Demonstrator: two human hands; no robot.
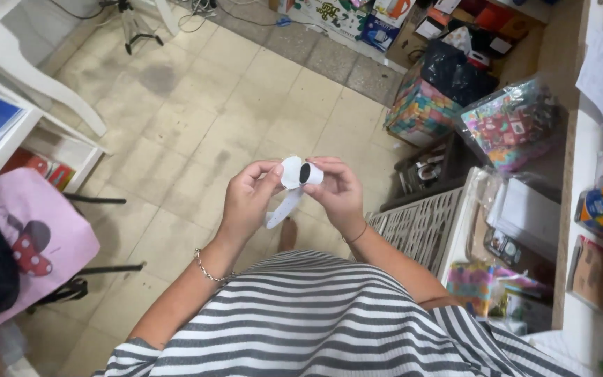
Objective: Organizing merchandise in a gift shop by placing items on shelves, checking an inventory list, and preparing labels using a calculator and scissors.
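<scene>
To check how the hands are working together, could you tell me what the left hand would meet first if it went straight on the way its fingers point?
The left hand would most likely meet the small white roll it already pinches, then the right hand.

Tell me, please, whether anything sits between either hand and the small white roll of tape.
Nothing visible does. The left hand and right hand both already grip the white tape roll directly with their fingertips, and a loose strip hangs below it over the tiled floor.

The white roll (300, 172) looks like matt paper, its loose strip (282, 208) smooth. The floor tiles (197, 112) are dull, stained stone. The wrapped gift boxes (507, 122) shine under glossy plastic film.
</scene>
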